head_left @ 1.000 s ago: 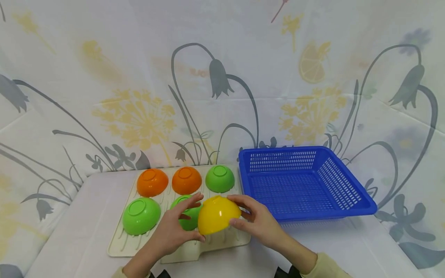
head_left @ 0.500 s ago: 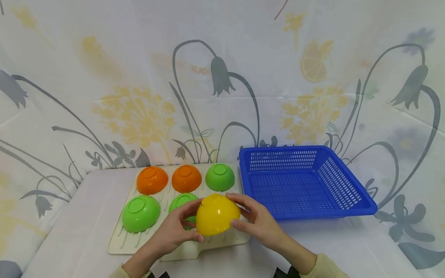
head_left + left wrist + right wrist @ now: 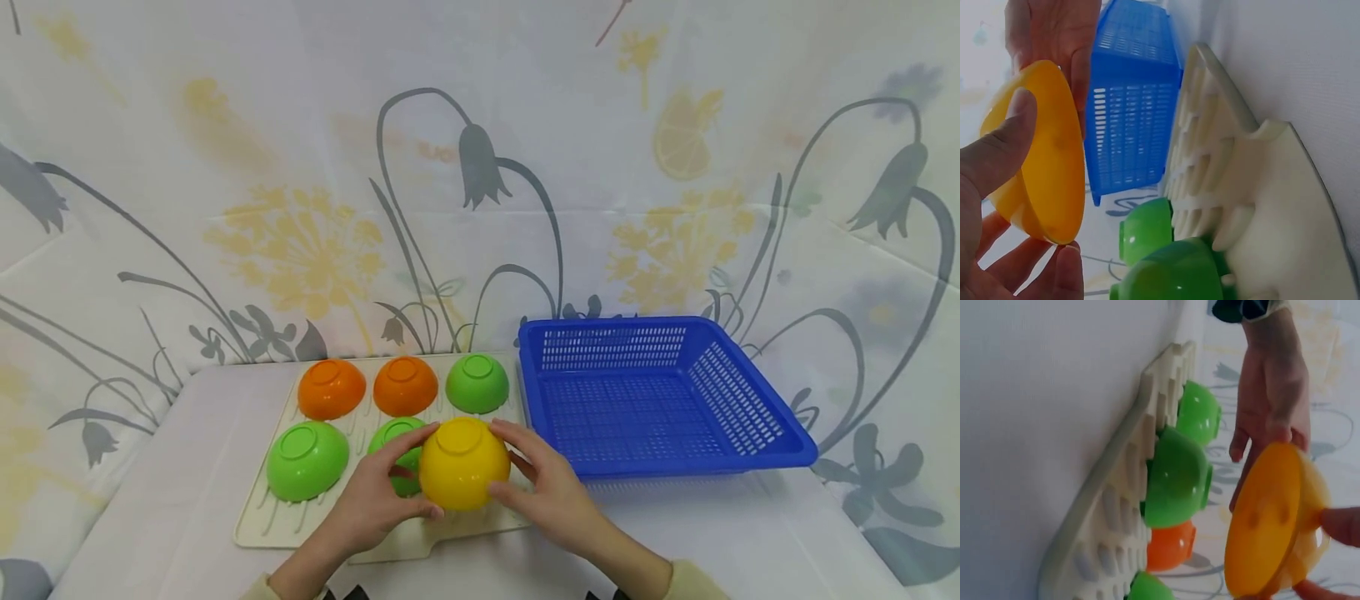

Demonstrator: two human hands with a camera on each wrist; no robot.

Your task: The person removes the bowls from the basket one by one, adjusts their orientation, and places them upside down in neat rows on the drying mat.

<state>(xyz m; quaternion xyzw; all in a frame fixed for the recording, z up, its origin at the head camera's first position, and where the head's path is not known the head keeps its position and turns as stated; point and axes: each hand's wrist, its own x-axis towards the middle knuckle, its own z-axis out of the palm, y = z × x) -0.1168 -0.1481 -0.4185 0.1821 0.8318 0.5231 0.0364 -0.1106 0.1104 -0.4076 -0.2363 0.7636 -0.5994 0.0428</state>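
Note:
A yellow bowl [image 3: 463, 467] is held upside down between both hands, raised above the front right part of a cream drying rack [image 3: 270, 529]. My left hand [image 3: 378, 492] grips its left side, the thumb [image 3: 1010, 134] on the outer wall and fingertips at the rim. From the right, my right hand [image 3: 551, 492] holds the opposite side with thumb and fingers. In the wrist views, the bowl's hollow side shows, and a gap separates it from the rack. Just behind it, a green bowl [image 3: 393, 433] on the rack is partly hidden by the left hand and the yellow bowl.
Upside down on the rack also sit a front-left green bowl [image 3: 307, 462], two orange bowls [image 3: 332, 390] at the back, and another green bowl [image 3: 477, 385] at back right. A blue plastic basket [image 3: 697, 467] stands right of the rack. A flowered cloth [image 3: 480, 250] hangs behind.
The yellow bowl has turned in the hands, from tilted to more level, its base ring now facing up and toward the camera. It shifted slightly left. The bowls on the rack look unchanged.

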